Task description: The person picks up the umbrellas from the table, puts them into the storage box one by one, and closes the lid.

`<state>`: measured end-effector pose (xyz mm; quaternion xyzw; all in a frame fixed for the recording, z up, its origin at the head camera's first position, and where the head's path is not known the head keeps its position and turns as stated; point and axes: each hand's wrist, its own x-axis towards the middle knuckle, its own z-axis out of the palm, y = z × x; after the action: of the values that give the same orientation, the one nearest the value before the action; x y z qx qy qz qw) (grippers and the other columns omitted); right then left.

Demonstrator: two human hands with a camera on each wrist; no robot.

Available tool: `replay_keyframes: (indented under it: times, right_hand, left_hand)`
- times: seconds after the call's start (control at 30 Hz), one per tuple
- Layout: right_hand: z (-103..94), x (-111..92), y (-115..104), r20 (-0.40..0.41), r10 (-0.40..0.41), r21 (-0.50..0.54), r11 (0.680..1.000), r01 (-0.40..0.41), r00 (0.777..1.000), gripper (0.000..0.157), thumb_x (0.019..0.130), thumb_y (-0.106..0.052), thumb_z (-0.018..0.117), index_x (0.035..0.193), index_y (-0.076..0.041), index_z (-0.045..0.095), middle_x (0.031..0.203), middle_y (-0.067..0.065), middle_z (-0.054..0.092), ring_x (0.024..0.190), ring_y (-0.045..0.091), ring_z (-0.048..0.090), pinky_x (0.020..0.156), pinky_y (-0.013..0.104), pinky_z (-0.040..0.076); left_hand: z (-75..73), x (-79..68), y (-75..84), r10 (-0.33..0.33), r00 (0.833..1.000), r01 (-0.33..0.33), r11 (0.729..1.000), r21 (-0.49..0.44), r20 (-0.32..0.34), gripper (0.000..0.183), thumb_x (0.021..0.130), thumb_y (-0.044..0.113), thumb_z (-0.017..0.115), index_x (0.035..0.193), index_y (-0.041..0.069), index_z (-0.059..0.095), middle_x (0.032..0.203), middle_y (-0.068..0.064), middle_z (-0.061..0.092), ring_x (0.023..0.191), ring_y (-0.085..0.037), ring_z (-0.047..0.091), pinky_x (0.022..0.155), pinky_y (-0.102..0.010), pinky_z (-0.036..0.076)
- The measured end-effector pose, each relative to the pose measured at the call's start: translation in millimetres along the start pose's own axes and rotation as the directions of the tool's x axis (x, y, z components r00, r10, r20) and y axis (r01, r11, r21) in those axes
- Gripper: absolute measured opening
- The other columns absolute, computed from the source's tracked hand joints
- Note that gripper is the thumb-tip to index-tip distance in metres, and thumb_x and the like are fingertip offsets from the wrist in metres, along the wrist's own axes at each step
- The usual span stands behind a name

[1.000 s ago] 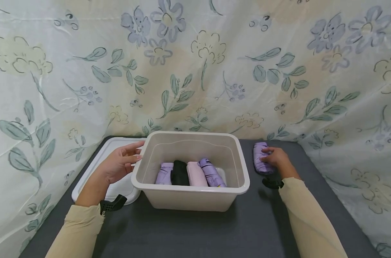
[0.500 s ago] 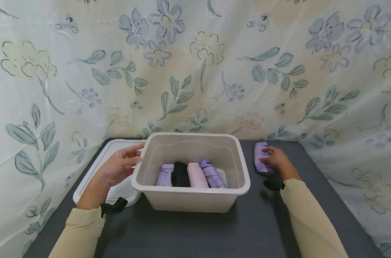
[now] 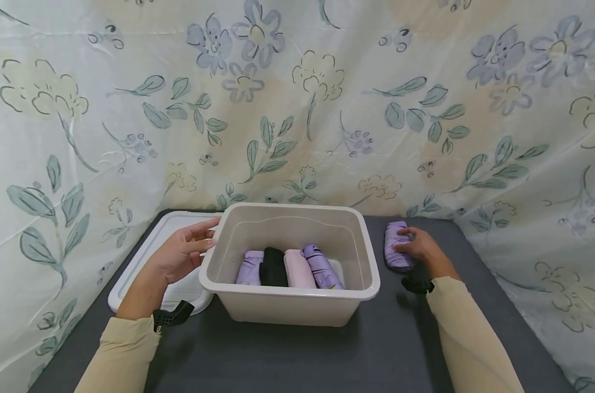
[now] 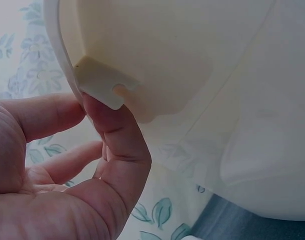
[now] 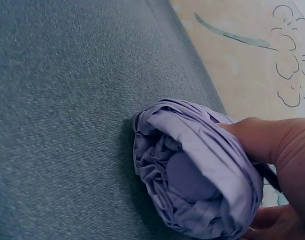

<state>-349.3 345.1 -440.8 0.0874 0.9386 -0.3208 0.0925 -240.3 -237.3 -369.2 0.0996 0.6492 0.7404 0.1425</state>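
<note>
A beige plastic bin (image 3: 297, 305) stands in the middle of the table in the head view. My left hand (image 3: 186, 252) pinches its left rim, with thumb and finger at a small tab (image 4: 105, 82) in the left wrist view. To the bin's right, a purple compact umbrella (image 3: 396, 251) lies on the table, its fabric bundled around a smooth round end in the right wrist view. My right hand (image 3: 422, 246) grips it from the right side, thumb (image 5: 257, 140) on the fabric. Inside the bin lie rolled bundles: purple (image 3: 250, 268), black (image 3: 273, 267), pink (image 3: 299, 268) and another purple (image 3: 322, 267).
A white lid (image 3: 179, 297) lies on the table left of the bin, partly behind my left hand. The dark grey table (image 3: 278, 360) meets a floral curtain (image 3: 268, 136) at the back and both sides.
My right hand has shifted very slightly over the purple umbrella, its fingers closer around it. My left hand and the bin stay in place.
</note>
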Motion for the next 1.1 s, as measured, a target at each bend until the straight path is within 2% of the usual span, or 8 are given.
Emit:
replay_keyframes:
  times: [0.23,0.37,0.47,0.57,0.63,0.77,0.9,1.1]
  right_hand:
    - [4.8,0.5,-1.1,-0.007,0.028,0.089,0.996,-0.027,1.0,0.065,0.093,-0.024,0.074,0.15,-0.006,0.046,0.161,0.035,0.025,0.137,0.05,0.036,0.117,0.064,0.029]
    - [5.1,-3.7,-3.4,-0.013,0.023,0.11,0.994,-0.022,1.0,0.066,0.09,-0.024,0.077,0.148,-0.006,0.05,0.161,0.034,0.027,0.132,0.047,0.04,0.114,0.061,0.035]
    - [4.6,-9.3,-3.8,0.008,0.015,0.123,0.992,-0.016,1.0,0.07,0.088,-0.026,0.08,0.148,-0.005,0.051,0.159,0.035,0.029,0.122,0.042,0.047,0.099,0.051,0.048]
    - [5.2,-15.0,-3.8,0.045,0.012,0.148,0.989,-0.019,0.999,0.073,0.087,-0.026,0.081,0.149,-0.005,0.049,0.158,0.035,0.03,0.113,0.038,0.052,0.083,0.037,0.053]
    - [6.3,-18.4,-3.9,0.063,0.014,0.169,0.985,-0.025,0.998,0.074,0.087,-0.027,0.081,0.15,-0.006,0.048,0.158,0.035,0.031,0.112,0.037,0.054,0.079,0.034,0.055]
    - [9.3,-22.2,-2.1,0.075,-0.004,0.195,0.981,-0.011,0.997,0.074,0.089,-0.029,0.08,0.152,-0.009,0.047,0.158,0.036,0.032,0.123,0.045,0.054,0.09,0.045,0.058]
    - [12.5,-25.1,1.8,0.065,-0.036,0.2,0.98,0.022,0.997,0.075,0.091,-0.033,0.079,0.154,-0.01,0.045,0.159,0.037,0.03,0.137,0.054,0.043,0.106,0.061,0.048]
    - [15.7,-30.8,5.3,0.022,-0.057,0.226,0.973,0.051,0.998,0.077,0.089,-0.036,0.08,0.153,-0.01,0.047,0.159,0.036,0.032,0.14,0.055,0.04,0.11,0.065,0.042]
  left_hand:
    - [-0.3,0.6,2.2,0.004,1.0,-0.004,1.0,0.0,0.002,0.064,0.102,0.005,0.059,0.16,0.004,0.032,0.113,0.0,0.066,0.1,-0.012,0.072,0.086,-0.032,0.062]
    - [-0.4,0.7,3.6,0.004,1.0,-0.004,1.0,-0.014,0.002,0.065,0.102,0.005,0.06,0.16,0.003,0.031,0.113,-0.001,0.066,0.099,-0.012,0.072,0.085,-0.032,0.062]
    - [-0.1,2.2,2.7,0.005,1.0,-0.005,1.0,-0.014,0.01,0.065,0.102,0.004,0.059,0.16,0.001,0.029,0.112,-0.001,0.065,0.1,-0.012,0.071,0.086,-0.031,0.062]
    - [-0.4,3.3,2.1,0.003,1.0,-0.003,1.0,-0.005,0.011,0.065,0.102,0.004,0.059,0.16,0.001,0.029,0.112,-0.001,0.065,0.1,-0.012,0.071,0.086,-0.031,0.061]
    - [-0.6,3.4,1.7,0.002,1.0,-0.002,1.0,0.007,0.007,0.064,0.102,0.004,0.059,0.16,0.002,0.03,0.112,-0.001,0.065,0.1,-0.012,0.07,0.086,-0.03,0.061]
    - [-1.4,2.6,1.8,0.0,1.0,0.0,1.0,0.015,0.004,0.064,0.102,0.005,0.059,0.16,0.002,0.03,0.112,-0.001,0.065,0.1,-0.012,0.07,0.086,-0.03,0.061]
    - [-1.7,2.5,2.2,-0.004,1.0,0.004,1.0,0.017,0.012,0.064,0.102,0.005,0.059,0.16,0.002,0.03,0.112,-0.002,0.065,0.1,-0.013,0.071,0.086,-0.031,0.061]
    - [-2.1,3.8,3.4,-0.001,1.0,0.001,1.0,0.03,0.012,0.064,0.103,0.005,0.058,0.16,0.003,0.03,0.113,-0.002,0.064,0.099,-0.011,0.072,0.084,-0.03,0.062]
